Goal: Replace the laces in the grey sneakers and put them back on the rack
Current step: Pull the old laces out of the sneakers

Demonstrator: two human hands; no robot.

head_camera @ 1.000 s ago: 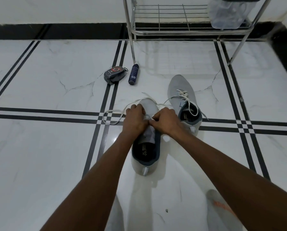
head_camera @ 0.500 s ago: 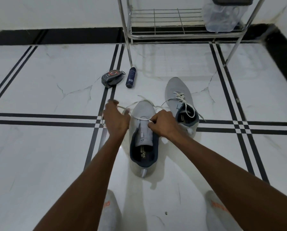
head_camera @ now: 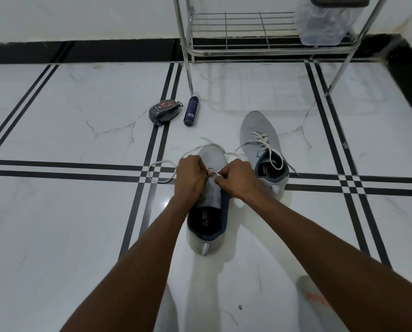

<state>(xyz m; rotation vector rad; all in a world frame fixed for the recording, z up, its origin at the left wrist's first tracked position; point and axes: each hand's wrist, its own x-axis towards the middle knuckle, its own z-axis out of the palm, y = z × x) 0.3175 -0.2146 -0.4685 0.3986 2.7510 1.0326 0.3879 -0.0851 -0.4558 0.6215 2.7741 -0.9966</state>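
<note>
Both hands meet over the near grey sneaker point(head_camera: 208, 226), which sits on the white tiled floor point(head_camera: 68, 236) with its heel toward the person and its toe pointing at the rack. The left hand point(head_camera: 191, 179) has its fingers curled in, pinching the white lace point(head_camera: 161, 164) at the eyelets; the right hand point(head_camera: 238, 179) is curled the same way, pinching the lace from the other side, knuckles nearly touching the left. Loose lace loops out to the left across the black floor stripes, and another end trails off past the toe to the right.

The second sneaker point(head_camera: 260, 140) stands just beside the first, to the right and a little farther away, toe angled toward the rack, with its own white lace already threaded and the ends hanging loose over the opening.

Farther off to the left lie a dark oval shoe sponge point(head_camera: 163, 111) and a small dark blue bottle point(head_camera: 191, 110) on its side, close together. The metal rack point(head_camera: 243, 47) stands against the wall, its lower wire shelf holding a clear plastic container point(head_camera: 327, 22) at the right end.
</note>
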